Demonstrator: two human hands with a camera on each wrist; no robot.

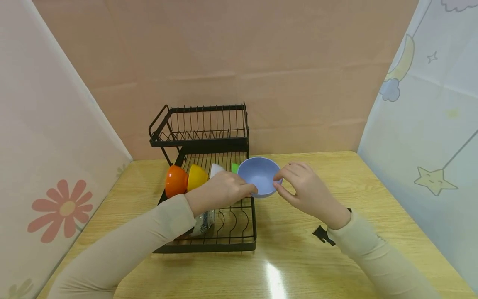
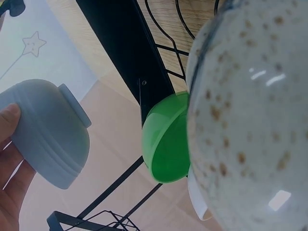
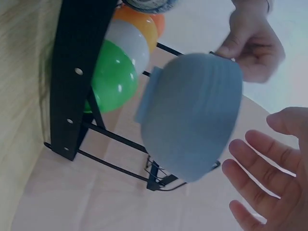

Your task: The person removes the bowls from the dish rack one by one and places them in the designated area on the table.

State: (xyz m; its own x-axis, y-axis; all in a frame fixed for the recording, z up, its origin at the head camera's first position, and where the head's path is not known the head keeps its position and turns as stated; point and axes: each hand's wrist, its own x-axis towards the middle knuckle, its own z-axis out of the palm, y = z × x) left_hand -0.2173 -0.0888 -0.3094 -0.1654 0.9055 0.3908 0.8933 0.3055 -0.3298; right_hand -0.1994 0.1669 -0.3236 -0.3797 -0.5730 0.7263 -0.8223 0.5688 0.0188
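Note:
A light blue bowl (image 1: 261,172) is held up above the right side of a black dish rack (image 1: 209,248), its inside facing me. My left hand (image 1: 228,189) pinches its near-left rim; the left wrist view shows that thumb on the bowl's outside. Close to the right rim is my right hand (image 1: 304,187). In the right wrist view its fingers (image 3: 260,192) are spread and stand just off the bowl. Inside the rack, an orange bowl (image 1: 176,181), a yellow bowl (image 1: 197,176), a white bowl (image 1: 216,169) and a green bowl (image 2: 163,139) lean on their sides in a row.
In front of that row, partly under my left forearm, a speckled, patterned bowl (image 2: 250,120) sits in the rack. The rack's upper tier (image 1: 201,124) rises behind. A black strap piece (image 1: 323,234) hangs by my right cuff. Wooden tabletop (image 1: 306,265) lies around the rack.

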